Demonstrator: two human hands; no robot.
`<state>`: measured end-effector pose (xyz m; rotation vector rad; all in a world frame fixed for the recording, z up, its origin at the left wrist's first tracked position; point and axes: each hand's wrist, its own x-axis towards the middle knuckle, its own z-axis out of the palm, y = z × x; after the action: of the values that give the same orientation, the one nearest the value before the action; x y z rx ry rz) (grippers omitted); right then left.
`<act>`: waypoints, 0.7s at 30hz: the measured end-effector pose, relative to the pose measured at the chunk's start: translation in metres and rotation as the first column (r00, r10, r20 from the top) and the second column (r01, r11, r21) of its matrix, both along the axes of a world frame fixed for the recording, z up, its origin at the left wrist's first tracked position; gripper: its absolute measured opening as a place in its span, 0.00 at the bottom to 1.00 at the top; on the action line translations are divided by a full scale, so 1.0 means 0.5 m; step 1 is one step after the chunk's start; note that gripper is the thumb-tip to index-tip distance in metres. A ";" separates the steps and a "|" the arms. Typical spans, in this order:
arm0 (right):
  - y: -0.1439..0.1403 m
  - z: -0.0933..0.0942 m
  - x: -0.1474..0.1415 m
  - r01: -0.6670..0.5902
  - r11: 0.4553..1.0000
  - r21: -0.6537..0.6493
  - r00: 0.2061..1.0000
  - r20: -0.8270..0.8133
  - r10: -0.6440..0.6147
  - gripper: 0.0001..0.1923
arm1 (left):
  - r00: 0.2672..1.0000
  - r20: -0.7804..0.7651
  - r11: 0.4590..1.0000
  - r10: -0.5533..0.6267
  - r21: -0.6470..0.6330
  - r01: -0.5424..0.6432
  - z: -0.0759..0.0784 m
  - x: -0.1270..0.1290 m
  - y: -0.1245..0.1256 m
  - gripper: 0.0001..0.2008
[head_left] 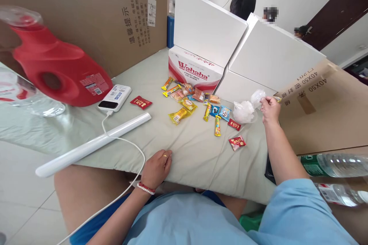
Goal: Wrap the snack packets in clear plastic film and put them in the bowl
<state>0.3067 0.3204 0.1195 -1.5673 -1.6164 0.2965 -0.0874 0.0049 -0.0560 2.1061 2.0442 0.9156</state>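
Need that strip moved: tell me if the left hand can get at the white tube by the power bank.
Probably yes. The left hand rests open at the table edge, and the white tube lies close to its left; only the cable crosses between.

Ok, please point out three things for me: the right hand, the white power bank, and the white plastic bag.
right hand [269,108], head view, on the back of the hand.
white power bank [115,97], head view, middle of its top face.
white plastic bag [243,112], head view, on the crumpled middle.

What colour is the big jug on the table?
The jug is red with a clear cap, seen in the head view, far from both hands.
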 end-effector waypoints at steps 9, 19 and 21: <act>-0.236 -0.009 -0.081 -0.268 0.959 -0.092 0.825 -0.537 0.179 0.20 | 0.737 0.674 0.997 0.052 -0.083 0.005 0.056 0.026 0.000 0.14; -0.473 -0.171 -0.319 -0.683 0.653 -0.327 0.558 -0.811 0.177 0.17 | 0.259 0.947 0.905 0.189 -0.270 0.330 0.114 0.127 0.075 0.47; -0.479 -0.173 -0.319 -0.694 0.636 -0.337 0.542 -0.827 0.153 0.17 | 0.425 0.881 0.926 0.207 -0.317 0.207 0.105 0.121 0.081 0.37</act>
<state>0.1472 0.0810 0.0332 -1.1177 -1.2320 1.7409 -0.0270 0.0452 -0.0035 0.9527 1.4065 1.1614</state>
